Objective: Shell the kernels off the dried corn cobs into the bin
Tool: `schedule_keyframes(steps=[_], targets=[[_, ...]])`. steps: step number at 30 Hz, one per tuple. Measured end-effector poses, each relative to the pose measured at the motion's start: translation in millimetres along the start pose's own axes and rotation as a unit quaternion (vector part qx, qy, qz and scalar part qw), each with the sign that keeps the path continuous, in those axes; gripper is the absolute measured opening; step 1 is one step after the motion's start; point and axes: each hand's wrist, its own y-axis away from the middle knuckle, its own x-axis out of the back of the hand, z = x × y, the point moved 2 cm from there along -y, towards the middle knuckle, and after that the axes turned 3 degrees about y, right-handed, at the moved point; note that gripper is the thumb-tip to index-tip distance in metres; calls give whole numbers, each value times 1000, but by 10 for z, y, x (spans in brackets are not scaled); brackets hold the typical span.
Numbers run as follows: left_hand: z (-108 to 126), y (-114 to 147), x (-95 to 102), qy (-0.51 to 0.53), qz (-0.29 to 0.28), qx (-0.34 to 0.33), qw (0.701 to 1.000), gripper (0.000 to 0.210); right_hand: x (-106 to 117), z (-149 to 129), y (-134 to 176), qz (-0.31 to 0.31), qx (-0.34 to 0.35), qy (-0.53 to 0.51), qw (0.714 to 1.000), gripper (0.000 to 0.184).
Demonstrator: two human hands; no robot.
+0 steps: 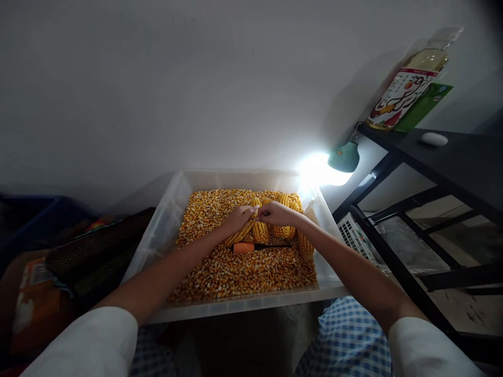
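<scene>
My left hand is closed around a slanted corn cob covered in yellow kernels. At the cob's upper end my right hand is closed too, its fingertips pinched against the cob beside the left fingers; they partly hide that end. Several more corn cobs lie just under and beyond the right hand, and another cob leans near the bin's right wall. Below the hands a screwdriver with an orange and black handle rests on the loose corn kernels, its dark shaft pointing right.
A translucent plastic bin holds the corn. To its right stands a black shelf carrying a bottle and a white oval object. A lit green lamp hangs from its corner. Dark mesh lies at left.
</scene>
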Motion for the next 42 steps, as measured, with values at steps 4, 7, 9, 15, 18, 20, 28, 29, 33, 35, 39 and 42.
schedule_keyframes(steps=[4,7,9,15,18,20,28,29,33,35,39,42], targets=[[67,35,-5,-8,-24,0,1000,43,-88,-15,-3,-54,11,-12,998,28],[74,33,-4,3,-18,1,1000,44,-129,-56,0,-67,19,-5,998,25],[51,14,2,17,-14,1,1000,43,-109,-76,6,-64,15,9,998,25],[-108,-55,38,46,30,62,997,40,100,-77,17,71,-26,55,996,29],[-158,-65,42,40,38,75,996,39,132,-72,15,96,-38,81,991,30],[-172,-64,42,43,41,74,996,39,128,-74,14,93,-39,94,991,30],[-177,-59,38,42,47,61,996,38,133,-79,15,98,-39,102,989,24],[-166,-53,32,42,42,50,997,39,138,-74,16,92,-41,94,990,25],[-80,-2,2,24,29,14,999,43,175,-51,37,32,-38,43,998,23],[-21,32,-14,5,21,9,1000,45,205,-39,56,-1,-33,19,999,21],[95,88,-43,-40,-15,16,999,47,260,-14,92,-60,-22,-13,998,24],[155,109,-51,-96,-53,2,994,50,254,7,103,-99,-24,-27,994,25]])
